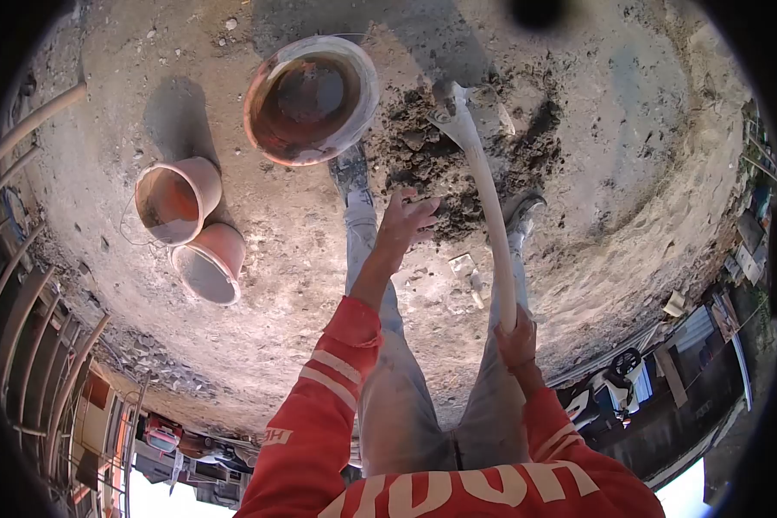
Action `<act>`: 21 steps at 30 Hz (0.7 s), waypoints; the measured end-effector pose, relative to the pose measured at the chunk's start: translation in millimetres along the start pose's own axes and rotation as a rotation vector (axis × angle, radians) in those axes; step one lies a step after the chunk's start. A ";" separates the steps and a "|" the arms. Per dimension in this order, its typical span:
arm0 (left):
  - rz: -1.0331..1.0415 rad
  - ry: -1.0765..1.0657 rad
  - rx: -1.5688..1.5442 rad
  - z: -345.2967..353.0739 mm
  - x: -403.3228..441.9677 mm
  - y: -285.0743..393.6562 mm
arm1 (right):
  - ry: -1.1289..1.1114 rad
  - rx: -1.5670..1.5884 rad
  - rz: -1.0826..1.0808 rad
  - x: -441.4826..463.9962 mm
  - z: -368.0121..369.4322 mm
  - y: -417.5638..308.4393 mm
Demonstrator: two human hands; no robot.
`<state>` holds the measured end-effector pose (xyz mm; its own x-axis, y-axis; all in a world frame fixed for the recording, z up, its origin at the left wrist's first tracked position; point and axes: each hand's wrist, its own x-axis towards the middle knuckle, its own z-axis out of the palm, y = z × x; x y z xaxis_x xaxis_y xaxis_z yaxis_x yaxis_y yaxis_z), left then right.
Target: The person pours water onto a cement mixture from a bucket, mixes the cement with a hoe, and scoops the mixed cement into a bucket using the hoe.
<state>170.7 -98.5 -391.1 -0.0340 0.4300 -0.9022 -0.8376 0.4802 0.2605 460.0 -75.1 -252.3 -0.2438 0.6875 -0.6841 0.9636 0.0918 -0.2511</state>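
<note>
My left hand (403, 226) hangs in the air in front of my left leg, fingers spread, holding nothing. Closed round the end of a long pale wooden handle (489, 194) is my right hand (517, 338), near my right thigh. The handle's far end, a forked grip or tool head (456, 116), rests at a patch of dark loose soil (414, 147). Just beyond my left foot stands a large round tub (311, 99) with some water in it.
Two pinkish buckets (180, 203) (209, 263) stand at the left. A small trowel-like object (466, 274) lies on the ground between my legs. Curved poles (26, 319) line the left edge. A motorbike (617, 388) and boards are at the lower right.
</note>
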 end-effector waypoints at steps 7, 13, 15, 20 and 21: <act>0.250 0.636 0.067 125.9 108.6 -67.6 | -0.366 0.143 -0.266 118.0 18.3 102.3; 0.062 0.665 0.070 143.2 128.3 -221.3 | -0.410 0.067 0.005 43.1 30.5 207.8; 0.078 0.584 -0.057 163.6 109.4 -240.9 | -0.491 0.056 0.077 21.9 25.8 229.2; 0.236 0.507 0.170 242.6 80.0 -186.4 | -0.244 0.202 0.040 10.4 26.7 231.1; 0.308 0.443 0.191 258.3 77.7 -161.0 | -0.155 0.212 0.002 21.8 27.8 221.6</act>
<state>443.7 55.0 -414.3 -0.5209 0.2303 -0.8220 -0.6408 0.5307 0.5548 665.1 -59.7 -341.9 -0.2712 0.5674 -0.7775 0.9235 -0.0742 -0.3763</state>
